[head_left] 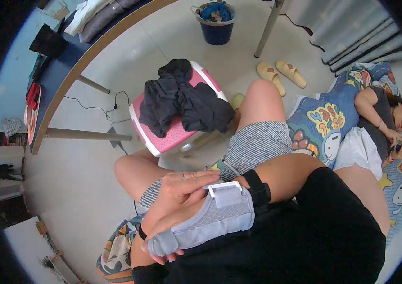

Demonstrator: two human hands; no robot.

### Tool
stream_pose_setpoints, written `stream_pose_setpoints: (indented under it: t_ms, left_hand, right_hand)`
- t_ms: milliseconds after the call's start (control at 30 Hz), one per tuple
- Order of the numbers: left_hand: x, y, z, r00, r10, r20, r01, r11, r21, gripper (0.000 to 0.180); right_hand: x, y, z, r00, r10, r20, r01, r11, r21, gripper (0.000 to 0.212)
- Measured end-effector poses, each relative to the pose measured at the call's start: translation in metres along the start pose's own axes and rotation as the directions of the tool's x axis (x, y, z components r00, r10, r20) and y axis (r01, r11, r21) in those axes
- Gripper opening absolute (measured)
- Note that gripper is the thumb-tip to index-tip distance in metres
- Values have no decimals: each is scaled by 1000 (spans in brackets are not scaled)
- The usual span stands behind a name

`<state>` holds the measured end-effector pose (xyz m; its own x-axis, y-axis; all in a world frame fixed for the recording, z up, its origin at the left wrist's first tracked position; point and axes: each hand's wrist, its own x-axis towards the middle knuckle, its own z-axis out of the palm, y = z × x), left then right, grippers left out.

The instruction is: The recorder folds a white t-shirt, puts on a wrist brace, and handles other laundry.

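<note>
A grey wrist brace (217,215) with a white plastic buckle and a pale strap wraps my right hand and wrist. My right hand (167,258) lies across my front, its fingertips showing below the brace and most of its fingers hidden. My left hand (177,191), with a ring on one finger, reaches over the brace. Its fingers are held together at the strap's buckle end; the thumb is not clear. Ahead of my knees, a crumpled black garment (182,99) rests on a pink and white stool (151,142), apart from both hands.
A blue-topped table (75,52) curves along the left, with cables (111,113) on the floor beneath. Farther off stand a lined bin (217,33) and yellow slippers (281,75). To my right, a person (376,123) lies on a patterned blue mat (321,123).
</note>
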<state>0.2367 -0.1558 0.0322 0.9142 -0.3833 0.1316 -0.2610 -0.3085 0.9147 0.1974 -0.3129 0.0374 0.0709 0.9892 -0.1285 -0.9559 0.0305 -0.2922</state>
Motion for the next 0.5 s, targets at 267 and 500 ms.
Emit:
stream_pose_setpoints:
  t_ms: [267, 500]
  left_hand:
    - [15, 11, -6, 987, 142, 79, -144, 989, 21, 28]
    - [12, 12, -5, 997, 42, 67, -40, 999, -34, 24]
  right_hand:
    - [-11, 38, 7, 999, 31, 14, -32, 996, 87, 62]
    - [-18, 71, 14, 998, 51, 35, -56, 983, 174, 61]
